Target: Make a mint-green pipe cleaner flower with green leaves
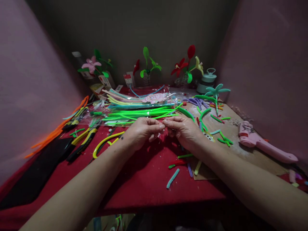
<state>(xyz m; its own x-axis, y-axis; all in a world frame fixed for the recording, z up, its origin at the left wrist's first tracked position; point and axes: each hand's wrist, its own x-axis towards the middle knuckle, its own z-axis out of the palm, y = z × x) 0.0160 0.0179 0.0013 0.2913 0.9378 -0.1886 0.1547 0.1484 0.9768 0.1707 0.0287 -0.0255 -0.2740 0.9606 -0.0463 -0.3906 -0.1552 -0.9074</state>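
Over the red cloth, my left hand (143,131) and my right hand (183,131) meet fingertip to fingertip, both closed in a pinch. Something tiny, with pale thin strands below it, seems to be between them; its kind is too small to make out. Just beyond my fingers lie bright green pipe cleaners (141,114) on clear plastic wrapping. Yellow-handled scissors (103,144) rest beside my left wrist, partly covered by it. Close to my right hand, a curved green pipe-cleaner piece (204,118) lies on a brown board (214,166).
Pliers (83,141), a black flat item (40,173) and orange pipe cleaners (57,131) lie at left. Pipe-cleaner flowers (180,66) stand along the back wall near a teal-lidded jar (208,80). A pink glue gun (264,142) sits at right. A blue cut piece (172,178) lies in front.
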